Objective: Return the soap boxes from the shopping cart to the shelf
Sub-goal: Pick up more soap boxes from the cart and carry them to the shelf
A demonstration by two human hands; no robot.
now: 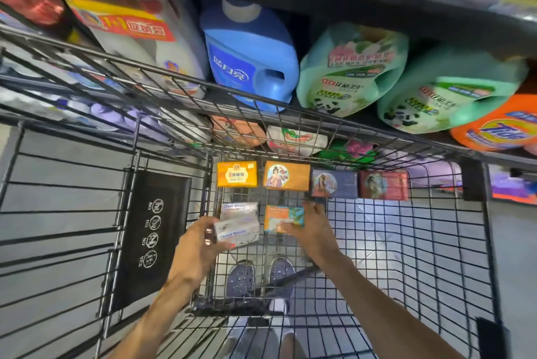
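Soap boxes in the shopping cart (290, 126), seen from above. Judged by their form, the boxes are small, light cardboard cartons, each probably around a solid bar: stiff enough to keep their shape under a firm pinch, with printed faces that may be somewhat slick, and not fragile, though corners could dent. The long, flat sides offer the best hold, thumb on one face and fingers on the opposite one, and one hand should manage a box. The left hand (200, 245) grips a white goat-soap box (236, 233) in this way, its fingers curled around one end, with the box raised slightly above a second white goat-soap box (239, 210) that lies on the wire floor. The right hand (311, 227) rests on a teal-and-orange box (283, 217), fingers wrapped over its near edge; whether the box is lifted yet cannot be told. Four more boxes stand in a row against the far wall of the basket: a yellow box (236, 174), an orange box (286, 175) with a round portrait, a dark blue box (334, 183) and a red box (383, 185), each just beside the next. The shelf (377, 9) beyond carries large detergent jugs (250, 56); the soap's own slot is not identifiable.
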